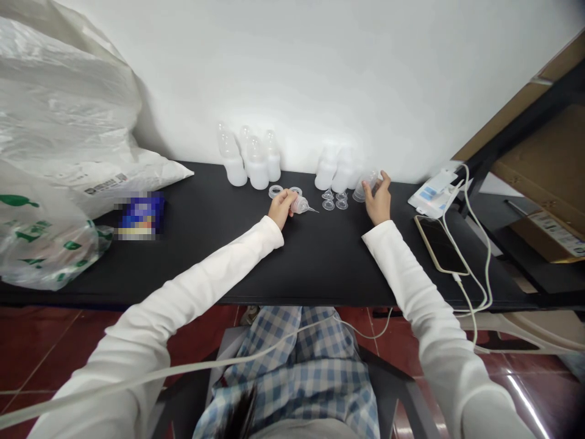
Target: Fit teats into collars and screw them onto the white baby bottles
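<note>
**Our left hand (280,207) pinches a clear teat (300,205) beside the bottles**

On the far left of the counter (315,262) we have four domed bottles (257,171), upright, each under a clear cover; we cannot tell whether anything is inside. Farther right stand uncovered white bottles (325,172), close to the wall. At the left edge, a green-printed bag (41,244) holds something pinkish, and a bulky white bag (68,116) rises behind it.

Our forearms reach forward over the counter in white sleeves. The left hand angles inward, thumb and fingers closed around the teat's base, its thin tip pointing right. Our right hand (380,200) is curved, thumb parted from fingers, at a clear cover (361,192); we cannot tell how firmly it grips.

The teat sits just right of our left hand, nearer us than two pale rings (275,191). Small clear teats (342,204) lie between our hands, left of the right one.
</note>
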### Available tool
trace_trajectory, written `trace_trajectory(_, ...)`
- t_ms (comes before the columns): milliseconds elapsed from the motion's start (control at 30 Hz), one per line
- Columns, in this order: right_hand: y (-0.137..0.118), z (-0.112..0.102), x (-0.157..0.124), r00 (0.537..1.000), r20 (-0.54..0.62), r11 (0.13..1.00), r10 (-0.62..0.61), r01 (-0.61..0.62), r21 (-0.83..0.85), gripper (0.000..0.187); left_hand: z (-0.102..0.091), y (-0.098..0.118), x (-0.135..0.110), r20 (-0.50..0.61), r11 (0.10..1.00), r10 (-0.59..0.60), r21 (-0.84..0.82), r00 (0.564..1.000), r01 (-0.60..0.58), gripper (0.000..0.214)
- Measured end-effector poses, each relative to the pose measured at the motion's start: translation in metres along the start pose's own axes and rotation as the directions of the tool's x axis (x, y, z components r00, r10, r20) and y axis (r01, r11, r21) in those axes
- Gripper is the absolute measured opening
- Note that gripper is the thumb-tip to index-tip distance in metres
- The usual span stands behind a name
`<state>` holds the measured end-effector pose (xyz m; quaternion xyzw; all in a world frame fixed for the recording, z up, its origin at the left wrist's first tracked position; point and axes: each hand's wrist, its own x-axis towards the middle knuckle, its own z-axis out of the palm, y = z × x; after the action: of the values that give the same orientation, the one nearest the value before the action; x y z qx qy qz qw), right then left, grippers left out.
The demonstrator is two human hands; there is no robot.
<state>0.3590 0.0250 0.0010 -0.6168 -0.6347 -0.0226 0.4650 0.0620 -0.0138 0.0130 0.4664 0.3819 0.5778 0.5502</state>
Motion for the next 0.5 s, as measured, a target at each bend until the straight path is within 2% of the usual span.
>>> trace_trajectory(100,-0.015,-0.003,-0.005,0.985,-0.161,0.996,-0.064,0.051,-0.079,0.064,0.001,0.001,0.000,0.001,1.000,0.011,-0.006,1.000,-0.011,0.040)
trace_trajectory(167,-0.029,-0.006,-0.010,0.975,-0.193,0.989,-0.107,0.084,-0.126,0.055,0.002,0.002,0.000,0.005,1.000,0.030,-0.001,1.000,-0.030,0.039)
trace_trajectory(233,-0.044,-0.008,-0.017,0.976,-0.119,0.978,-0.182,0.167,-0.126,0.048,0.004,0.003,-0.001,0.009,0.999,0.047,0.012,0.999,-0.047,0.038)
trace_trajectory(300,-0.060,-0.008,-0.025,0.951,0.046,0.950,-0.305,0.307,-0.062,0.041,0.005,0.003,-0.001,0.029,0.998,0.058,0.028,0.998,-0.058,0.040)
trace_trajectory(367,-0.073,-0.005,-0.032,0.871,0.221,0.896,-0.439,0.442,0.037,0.038,0.005,0.002,-0.001,0.072,0.997,0.069,0.038,0.995,-0.072,0.042)
trace_trajectory(400,-0.079,-0.002,-0.035,0.829,0.270,0.870,-0.489,0.487,0.078,0.038,0.005,0.001,-0.001,0.105,0.996,0.079,0.041,0.991,-0.083,0.044)
trace_trajectory(433,-0.083,0.001,-0.038,0.803,0.285,0.850,-0.524,0.514,0.112,0.038,0.005,0.000,-0.001,0.143,0.994,0.090,0.043,0.986,-0.097,0.046)
trace_trajectory(500,-0.089,0.007,-0.043,0.794,0.258,0.835,-0.550,0.522,0.171,0.037,0.004,-0.002,-0.002,0.219,0.991,0.114,0.048,0.969,-0.128,0.047)
